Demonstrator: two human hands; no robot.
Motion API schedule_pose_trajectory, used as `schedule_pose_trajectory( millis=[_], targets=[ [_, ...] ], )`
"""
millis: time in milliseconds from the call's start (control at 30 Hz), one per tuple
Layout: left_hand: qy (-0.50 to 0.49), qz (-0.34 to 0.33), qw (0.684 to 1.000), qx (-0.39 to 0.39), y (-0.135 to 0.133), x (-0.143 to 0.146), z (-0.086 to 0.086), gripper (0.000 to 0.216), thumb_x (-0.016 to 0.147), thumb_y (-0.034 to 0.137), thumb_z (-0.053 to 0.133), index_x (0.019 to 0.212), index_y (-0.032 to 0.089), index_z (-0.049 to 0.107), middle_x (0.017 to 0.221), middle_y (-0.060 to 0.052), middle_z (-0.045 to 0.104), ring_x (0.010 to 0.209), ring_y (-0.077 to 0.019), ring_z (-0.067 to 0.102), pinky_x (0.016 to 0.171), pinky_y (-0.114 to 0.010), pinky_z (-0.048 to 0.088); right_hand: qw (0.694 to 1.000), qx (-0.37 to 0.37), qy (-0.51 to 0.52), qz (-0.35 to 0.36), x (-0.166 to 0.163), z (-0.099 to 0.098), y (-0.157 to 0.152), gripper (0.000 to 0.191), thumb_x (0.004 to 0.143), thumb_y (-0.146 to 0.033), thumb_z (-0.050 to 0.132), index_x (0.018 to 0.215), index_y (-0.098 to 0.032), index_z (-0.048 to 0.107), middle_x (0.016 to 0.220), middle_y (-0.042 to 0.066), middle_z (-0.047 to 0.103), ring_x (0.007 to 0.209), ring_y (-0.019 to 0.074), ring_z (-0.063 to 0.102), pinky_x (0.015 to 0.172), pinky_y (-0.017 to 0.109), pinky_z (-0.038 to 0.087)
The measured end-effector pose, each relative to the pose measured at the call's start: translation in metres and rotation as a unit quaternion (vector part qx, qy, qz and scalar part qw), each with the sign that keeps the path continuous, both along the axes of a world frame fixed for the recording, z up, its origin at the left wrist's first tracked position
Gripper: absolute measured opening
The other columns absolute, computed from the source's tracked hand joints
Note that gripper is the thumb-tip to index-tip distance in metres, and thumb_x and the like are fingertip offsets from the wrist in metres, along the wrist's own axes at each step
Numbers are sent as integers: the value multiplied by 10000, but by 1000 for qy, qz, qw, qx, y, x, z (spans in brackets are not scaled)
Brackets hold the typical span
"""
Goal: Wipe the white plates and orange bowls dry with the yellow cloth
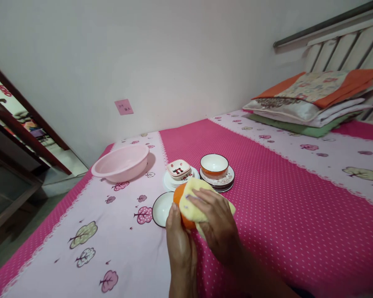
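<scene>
An orange bowl [178, 193] is held up in front of me, turned on its side with its orange outside partly showing. My left hand [178, 240] grips it from the left and below, thumb against its edge. Over the bowl's outside lies a yellow cloth [191, 209], pressed there by my right hand [217, 221] with bent fingers. Just behind my left hand, a white bowl with a dark rim [161, 210] rests on the bedspread. Farther back, an orange bowl with a white inside [214, 163] sits on a stack of brown-edged plates [228, 178].
A small square patterned bowl [178, 169] stands on white plates [168, 182]. At the left is a pink basin [121, 163]. Folded pillows and cushions [313, 101] are piled at the back right, by a metal bed rail [326, 27]. The bed meets a white wall [174, 58].
</scene>
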State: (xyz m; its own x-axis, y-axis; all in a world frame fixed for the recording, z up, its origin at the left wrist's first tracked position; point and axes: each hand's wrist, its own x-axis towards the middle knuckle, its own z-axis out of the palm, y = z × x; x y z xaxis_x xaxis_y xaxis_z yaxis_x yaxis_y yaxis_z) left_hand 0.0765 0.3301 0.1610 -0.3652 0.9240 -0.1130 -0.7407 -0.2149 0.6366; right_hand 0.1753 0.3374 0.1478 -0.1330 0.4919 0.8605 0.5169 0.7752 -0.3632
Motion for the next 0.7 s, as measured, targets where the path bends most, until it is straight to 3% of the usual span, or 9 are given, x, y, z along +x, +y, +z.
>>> schedule_pose_trajectory(
  millis=[100, 167, 367, 533, 700],
  targets=[
    [1, 42, 999, -20, 1, 3, 8, 233, 936, 292, 669, 1067, 132, 777, 1041, -104, 797, 939, -198, 749, 844, -283, 614, 993, -50, 102, -9, 12, 4, 10, 442, 975, -143, 482, 1412, -209, 514, 1325, 102, 646, 1245, 237, 600, 1052, 396, 487],
    [-14, 54, 998, -30, 2, 0, 9, 192, 953, 257, 633, 1015, 150, 780, 996, -83, 796, 914, -182, 743, 839, -279, 610, 991, -63, 117, -23, 18, 3, 16, 427, 928, -116, 524, 1345, -204, 545, 1245, 96, 668, 1161, 235, 638, 998, 379, 520],
    [-18, 97, 995, -17, 5, -13, 3, 174, 968, 250, 617, 976, 181, 777, 892, -36, 785, 857, -148, 728, 838, -249, 588, 998, -58, -5, 20, 24, 12, 9, 324, 917, -68, 497, 1187, -207, 611, 1086, 69, 715, 1018, 240, 651, 909, 399, 520],
    [61, 47, 997, 23, 4, -16, 2, 249, 907, 385, 713, 998, 164, 784, 937, -57, 795, 849, -170, 729, 830, -270, 588, 998, -22, -9, 51, 22, 26, -4, 364, 928, -82, 479, 1250, -203, 597, 1143, 71, 719, 1095, 234, 642, 959, 393, 507],
    [60, -19, 998, 33, 0, -8, 2, 272, 841, 387, 792, 1007, 171, 790, 995, -62, 799, 965, -216, 739, 916, -320, 586, 999, 3, 34, -26, 27, 22, 5, 385, 918, -61, 478, 1259, -203, 589, 1173, 89, 710, 1124, 234, 654, 1002, 398, 523]
  ],
)
